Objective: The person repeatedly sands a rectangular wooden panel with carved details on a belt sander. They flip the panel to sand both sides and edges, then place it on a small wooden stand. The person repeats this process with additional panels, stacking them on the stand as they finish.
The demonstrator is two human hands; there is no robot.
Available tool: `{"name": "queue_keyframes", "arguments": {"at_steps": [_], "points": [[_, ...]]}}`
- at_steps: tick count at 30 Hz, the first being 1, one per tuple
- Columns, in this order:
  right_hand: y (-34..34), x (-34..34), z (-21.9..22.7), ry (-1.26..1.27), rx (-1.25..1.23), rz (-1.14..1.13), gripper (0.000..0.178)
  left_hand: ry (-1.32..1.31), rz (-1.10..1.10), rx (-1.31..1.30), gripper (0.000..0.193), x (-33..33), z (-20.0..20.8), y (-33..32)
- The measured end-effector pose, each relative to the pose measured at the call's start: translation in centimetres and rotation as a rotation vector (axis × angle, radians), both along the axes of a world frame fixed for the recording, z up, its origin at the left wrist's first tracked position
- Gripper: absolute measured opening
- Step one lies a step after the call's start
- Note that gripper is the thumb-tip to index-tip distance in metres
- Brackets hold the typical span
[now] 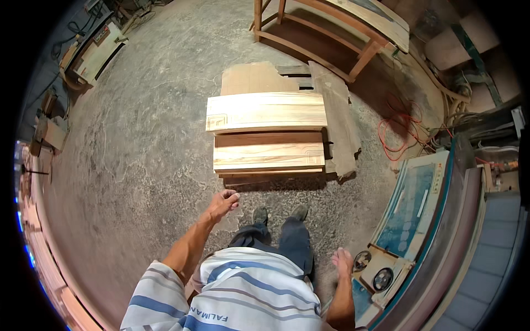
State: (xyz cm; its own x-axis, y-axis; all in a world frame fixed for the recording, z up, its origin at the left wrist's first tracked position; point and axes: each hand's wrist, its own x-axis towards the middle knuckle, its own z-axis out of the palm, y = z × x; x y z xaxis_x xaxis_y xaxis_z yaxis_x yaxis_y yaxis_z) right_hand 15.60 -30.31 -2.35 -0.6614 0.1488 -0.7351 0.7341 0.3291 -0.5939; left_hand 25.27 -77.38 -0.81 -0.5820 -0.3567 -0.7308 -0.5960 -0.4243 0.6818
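Observation:
My left hand [222, 204] hangs in front of the near stack of boards, its fingers loosely curled in with nothing seen in them. Down by my right side, my right hand [343, 261] is also curled, beside a black handwheel [362, 260] on a machine but apart from it; no object shows in it. Ahead of my feet lie two stacks of pale wooden boards. The far stack [270, 112] has a squared line pattern at its left end. On the near stack [265, 150], a similar pattern sits at the right end.
Flattened cardboard [248, 79] lies under the boards. A wooden frame table [314, 32] stands at the far right. Orange cable [393, 140] coils on the floor. The blue-and-cream machine [411, 204] with a second handwheel [382, 279] lines my right. Stacked boards [52, 243] edge the left.

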Motion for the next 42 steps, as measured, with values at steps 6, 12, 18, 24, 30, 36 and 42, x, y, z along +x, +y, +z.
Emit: {"name": "queue_keyframes", "arguments": {"at_steps": [6,12,18,24,30,36,42], "points": [[-1.9,-10.8,-3.1,-0.033,-0.035,0.097,0.026,-0.244,0.134,-0.132,0.023,2.4,-1.2,-0.8],[-7.8,-25.0,-5.8,0.003,-0.036,0.414,0.027,-0.347,0.383,-0.079,0.018,3.7,0.2,1.6],[-14.6,-35.8,-11.5,0.093,-0.085,0.558,0.025,-0.348,0.401,-0.017,0.028,-5.6,4.2,5.8],[-19.4,-41.2,-14.2,0.097,-0.101,0.589,0.023,-0.281,0.357,0.067,0.036,-11.3,3.4,8.5],[-23.1,-44.5,-18.4,0.047,0.019,0.667,0.044,-0.412,0.399,0.149,0.033,-9.9,-1.8,10.1],[-28.5,-46.3,-22.3,0.093,0.115,0.5,0.062,-0.518,0.513,0.239,0.033,-7.8,-5.8,10.3],[-32.2,-48.0,-27.5,0.029,0.144,0.528,0.052,-0.586,0.525,0.251,0.034,-5.2,-8.6,10.0]]}}
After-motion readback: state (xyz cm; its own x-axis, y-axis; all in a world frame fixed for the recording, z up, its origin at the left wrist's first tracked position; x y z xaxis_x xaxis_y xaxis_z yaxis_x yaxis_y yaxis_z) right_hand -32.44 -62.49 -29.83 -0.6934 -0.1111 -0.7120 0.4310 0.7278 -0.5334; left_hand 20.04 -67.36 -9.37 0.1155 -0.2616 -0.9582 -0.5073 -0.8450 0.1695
